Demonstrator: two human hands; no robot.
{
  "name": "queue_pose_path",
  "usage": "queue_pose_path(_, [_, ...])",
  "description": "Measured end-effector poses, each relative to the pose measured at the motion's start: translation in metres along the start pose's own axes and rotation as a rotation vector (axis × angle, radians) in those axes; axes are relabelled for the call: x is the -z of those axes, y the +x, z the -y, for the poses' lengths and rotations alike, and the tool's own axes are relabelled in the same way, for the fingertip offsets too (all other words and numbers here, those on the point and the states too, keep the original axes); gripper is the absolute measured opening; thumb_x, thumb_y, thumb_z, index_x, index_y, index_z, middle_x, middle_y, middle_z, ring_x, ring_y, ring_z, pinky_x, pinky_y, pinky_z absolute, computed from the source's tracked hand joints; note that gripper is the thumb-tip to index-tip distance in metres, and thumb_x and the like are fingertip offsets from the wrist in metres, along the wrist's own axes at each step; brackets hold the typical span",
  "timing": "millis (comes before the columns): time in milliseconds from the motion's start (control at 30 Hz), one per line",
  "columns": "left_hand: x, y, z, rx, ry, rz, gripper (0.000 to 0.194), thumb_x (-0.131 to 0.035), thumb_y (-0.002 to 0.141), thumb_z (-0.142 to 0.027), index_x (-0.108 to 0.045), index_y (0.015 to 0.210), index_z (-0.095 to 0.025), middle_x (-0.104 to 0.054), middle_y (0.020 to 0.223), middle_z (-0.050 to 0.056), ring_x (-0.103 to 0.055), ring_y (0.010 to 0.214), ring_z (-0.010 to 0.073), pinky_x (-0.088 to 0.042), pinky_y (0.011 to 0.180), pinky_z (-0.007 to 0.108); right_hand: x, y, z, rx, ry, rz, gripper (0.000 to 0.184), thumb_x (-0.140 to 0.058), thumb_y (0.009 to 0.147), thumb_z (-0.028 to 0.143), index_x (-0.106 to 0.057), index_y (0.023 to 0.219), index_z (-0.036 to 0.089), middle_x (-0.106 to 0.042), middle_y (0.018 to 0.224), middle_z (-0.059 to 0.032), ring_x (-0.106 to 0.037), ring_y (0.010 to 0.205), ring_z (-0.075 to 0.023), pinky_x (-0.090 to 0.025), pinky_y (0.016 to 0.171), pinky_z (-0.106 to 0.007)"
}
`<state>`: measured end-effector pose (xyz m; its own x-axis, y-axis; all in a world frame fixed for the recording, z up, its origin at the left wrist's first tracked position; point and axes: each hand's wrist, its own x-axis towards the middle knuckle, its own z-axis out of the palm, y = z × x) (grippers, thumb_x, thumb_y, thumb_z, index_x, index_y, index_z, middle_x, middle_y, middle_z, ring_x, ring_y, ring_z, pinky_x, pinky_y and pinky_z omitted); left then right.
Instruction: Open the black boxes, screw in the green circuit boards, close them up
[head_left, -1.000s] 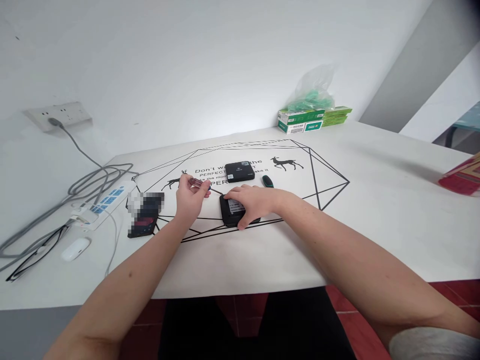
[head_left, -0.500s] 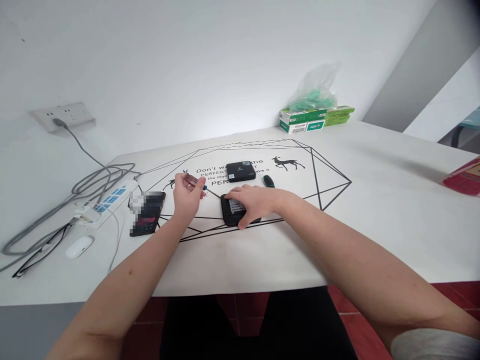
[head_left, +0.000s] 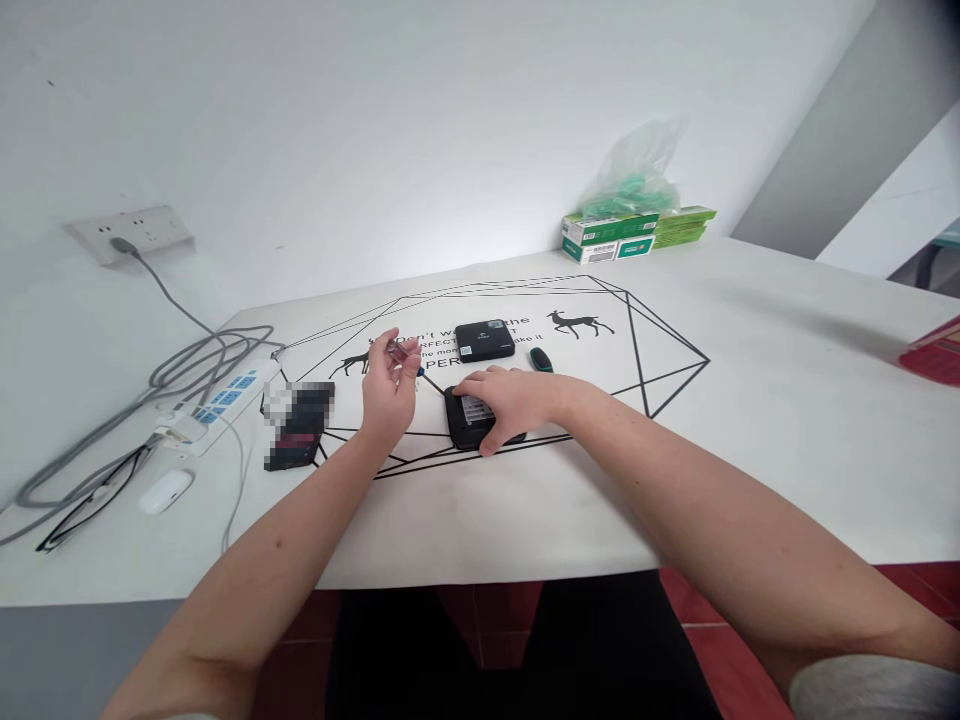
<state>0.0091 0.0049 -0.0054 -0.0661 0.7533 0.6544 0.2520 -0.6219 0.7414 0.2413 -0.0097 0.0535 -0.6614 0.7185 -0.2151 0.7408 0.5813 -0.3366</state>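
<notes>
My left hand (head_left: 391, 383) is closed around the handle of a screwdriver (head_left: 421, 372), whose thin shaft slants down to the left edge of a black box. That black box (head_left: 463, 432) lies on the table with a white label showing on its upper face. Over it rests my right hand (head_left: 510, 400), thumb at the near edge and fingers at the far edge, gripping it. Part of the box is hidden under the palm. Just behind sits a second black box (head_left: 484, 342), flat. A dark green screwdriver handle (head_left: 540, 360) lies to its right.
To the left are a phone (head_left: 301, 428), a white power strip (head_left: 238, 397) with grey cables, glasses (head_left: 94, 500) and a white earbud case (head_left: 166, 492). Green-and-white boxes (head_left: 609, 237) under a plastic bag (head_left: 636, 175) stand by the wall. A red object (head_left: 934, 352) is at the right.
My left hand has shifted its grip on the screwdriver, and its fingers are raised and looser around the handle. My right hand keeps its hold on the black box. The view has shifted slightly.
</notes>
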Motion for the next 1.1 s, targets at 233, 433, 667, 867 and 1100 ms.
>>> queue_pose_path(233, [-0.005, -0.001, -0.016, 0.103, -0.113, -0.02, 0.051, -0.073, 0.104, -0.04, -0.052, 0.15, -0.032, -0.072, 0.133, 0.012, -0.081, 0.103, 0.0231, -0.066, 0.102, 0.044, -0.013, 0.014, -0.004, 0.077, 0.02, -0.098, 0.103, -0.083, 0.072, 0.07, -0.054, 0.159, 0.023, -0.059, 0.157, -0.0197, -0.051, 0.146, -0.0493, -0.044, 0.118, -0.068])
queue_pose_path(433, [0.002, 0.012, -0.007, 0.3, -0.218, -0.138, 0.053, -0.077, 0.097, -0.026, -0.053, 0.144, -0.032, -0.071, 0.122, 0.008, -0.08, 0.092, 0.0179, -0.069, 0.09, 0.037, -0.021, 0.023, -0.017, 0.124, 0.093, -0.128, 0.105, -0.085, 0.07, 0.071, -0.053, 0.159, 0.024, -0.055, 0.16, -0.0181, -0.046, 0.152, -0.046, -0.035, 0.125, -0.067])
queue_pose_path(667, [0.006, 0.014, 0.009, 0.562, -0.312, -0.256, 0.059, -0.073, 0.093, -0.013, -0.042, 0.139, -0.034, -0.069, 0.113, 0.002, -0.08, 0.087, 0.0142, -0.068, 0.092, 0.038, -0.026, 0.028, -0.025, 0.154, 0.196, -0.123, 0.112, -0.089, 0.066, 0.068, -0.05, 0.162, 0.027, -0.051, 0.165, -0.0161, -0.042, 0.157, -0.0449, -0.025, 0.131, -0.065])
queue_pose_path(867, [0.008, 0.013, 0.007, 0.499, -0.296, -0.23, 0.055, -0.075, 0.092, -0.014, -0.045, 0.134, -0.032, -0.069, 0.112, 0.002, -0.079, 0.086, 0.0149, -0.068, 0.09, 0.038, -0.028, 0.03, -0.029, 0.167, 0.193, -0.133, 0.114, -0.091, 0.065, 0.067, -0.049, 0.164, 0.027, -0.051, 0.165, -0.0157, -0.043, 0.156, -0.0454, -0.025, 0.131, -0.065])
queue_pose_path(1100, [-0.004, -0.005, -0.016, 0.145, -0.089, 0.092, 0.049, -0.084, 0.089, -0.019, -0.066, 0.133, -0.031, -0.074, 0.123, 0.007, -0.077, 0.109, 0.0224, -0.065, 0.094, 0.034, -0.025, 0.028, -0.023, 0.139, 0.18, -0.132, 0.113, -0.09, 0.065, 0.067, -0.051, 0.163, 0.027, -0.051, 0.166, -0.016, -0.043, 0.156, -0.0479, -0.027, 0.131, -0.067])
